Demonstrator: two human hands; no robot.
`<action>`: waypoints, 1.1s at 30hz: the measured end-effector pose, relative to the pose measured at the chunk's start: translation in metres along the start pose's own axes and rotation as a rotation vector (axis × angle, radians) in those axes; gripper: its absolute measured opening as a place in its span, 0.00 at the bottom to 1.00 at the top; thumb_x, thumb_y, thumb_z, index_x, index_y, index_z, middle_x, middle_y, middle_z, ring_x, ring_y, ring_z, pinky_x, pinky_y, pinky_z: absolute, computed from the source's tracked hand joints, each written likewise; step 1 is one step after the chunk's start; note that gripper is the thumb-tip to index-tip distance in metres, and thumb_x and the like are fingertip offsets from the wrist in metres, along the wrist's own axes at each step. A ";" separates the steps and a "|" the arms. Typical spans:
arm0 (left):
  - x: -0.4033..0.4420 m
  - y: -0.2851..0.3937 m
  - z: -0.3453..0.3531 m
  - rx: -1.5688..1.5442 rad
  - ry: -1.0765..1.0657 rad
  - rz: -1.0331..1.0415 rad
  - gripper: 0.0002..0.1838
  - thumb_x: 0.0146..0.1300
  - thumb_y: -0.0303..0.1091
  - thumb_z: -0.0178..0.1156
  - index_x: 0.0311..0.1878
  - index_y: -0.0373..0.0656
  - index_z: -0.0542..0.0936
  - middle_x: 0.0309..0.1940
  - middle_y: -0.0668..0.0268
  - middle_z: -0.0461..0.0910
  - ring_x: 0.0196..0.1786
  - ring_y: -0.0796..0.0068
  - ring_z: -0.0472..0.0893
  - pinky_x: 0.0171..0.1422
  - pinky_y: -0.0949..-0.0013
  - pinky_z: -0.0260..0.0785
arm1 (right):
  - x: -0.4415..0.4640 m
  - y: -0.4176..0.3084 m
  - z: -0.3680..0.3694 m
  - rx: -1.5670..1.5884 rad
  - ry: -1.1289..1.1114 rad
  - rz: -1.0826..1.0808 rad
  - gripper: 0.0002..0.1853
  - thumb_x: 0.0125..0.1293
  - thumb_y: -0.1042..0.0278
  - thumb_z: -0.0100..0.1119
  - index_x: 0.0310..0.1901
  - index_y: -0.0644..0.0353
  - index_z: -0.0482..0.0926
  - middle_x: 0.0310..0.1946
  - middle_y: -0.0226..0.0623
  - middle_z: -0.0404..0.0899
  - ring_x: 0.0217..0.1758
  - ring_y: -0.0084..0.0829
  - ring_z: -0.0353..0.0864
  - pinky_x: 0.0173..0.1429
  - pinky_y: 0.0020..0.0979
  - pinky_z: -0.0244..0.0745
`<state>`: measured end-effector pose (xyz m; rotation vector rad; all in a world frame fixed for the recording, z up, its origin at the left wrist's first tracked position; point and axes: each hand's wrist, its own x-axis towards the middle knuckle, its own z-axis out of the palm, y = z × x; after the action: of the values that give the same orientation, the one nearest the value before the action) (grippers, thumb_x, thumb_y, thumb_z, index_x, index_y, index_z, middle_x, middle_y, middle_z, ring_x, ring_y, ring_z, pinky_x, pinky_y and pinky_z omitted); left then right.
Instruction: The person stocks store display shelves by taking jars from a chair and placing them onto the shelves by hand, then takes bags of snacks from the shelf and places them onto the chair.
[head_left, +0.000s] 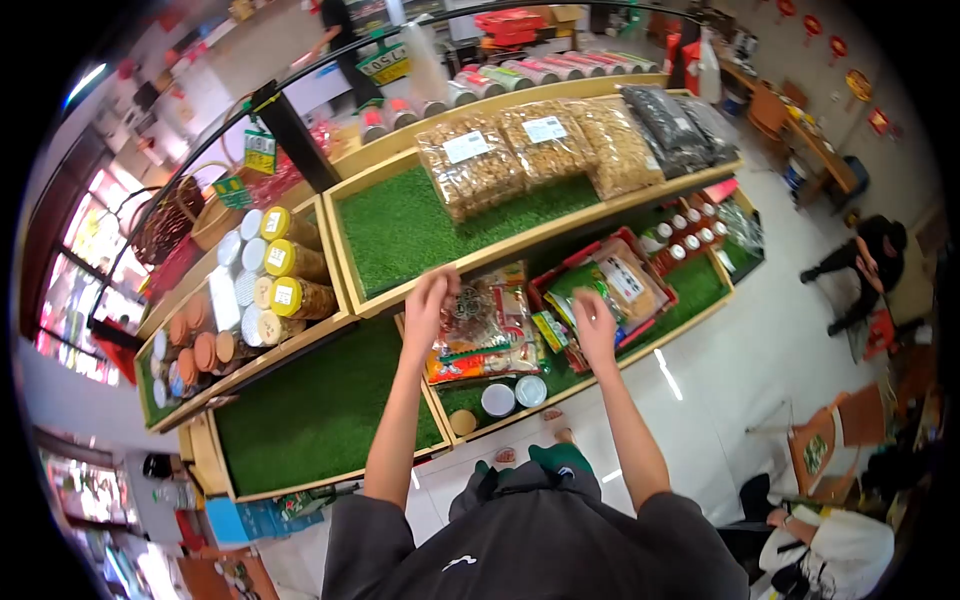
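Note:
My left hand (432, 297) is raised over the lower shelf, near a clear bag of dark dried goods (472, 318); its fingers are bent together, and whether they hold anything is too small to tell. My right hand (594, 318) hovers beside a red tray (672, 297) with a clear labelled package (632, 284) in it. Its fingers are curled, their tips unclear. Colourful packets (500, 362) lie between my forearms. Two jars with pale lids (514, 397) stand near the lower shelf's front edge.
Above lie clear bags of brown goods (468, 165) and dark bags (668, 125) on green matting (385, 230). Yellow-lidded jars (292, 260) stand left. Small white-capped bottles (690, 232) fill the right end. One person (868, 265) sits at right, another person (830, 550) at lower right.

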<state>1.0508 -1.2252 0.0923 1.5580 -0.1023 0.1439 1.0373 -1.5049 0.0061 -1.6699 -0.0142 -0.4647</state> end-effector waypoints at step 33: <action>0.144 0.017 0.041 -0.268 0.395 -0.379 0.50 0.48 0.50 0.69 0.70 0.52 0.51 0.64 0.56 0.59 0.60 0.51 0.67 0.54 0.39 0.64 | 0.164 0.001 0.120 -0.727 -0.177 -0.582 0.16 0.52 0.54 0.57 0.37 0.57 0.78 0.41 0.41 0.75 0.41 0.43 0.74 0.44 0.42 0.66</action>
<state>1.1910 -1.2621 0.1322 1.2313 0.4654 0.1297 1.2229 -1.4324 0.0460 -2.4250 -0.5280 -0.8194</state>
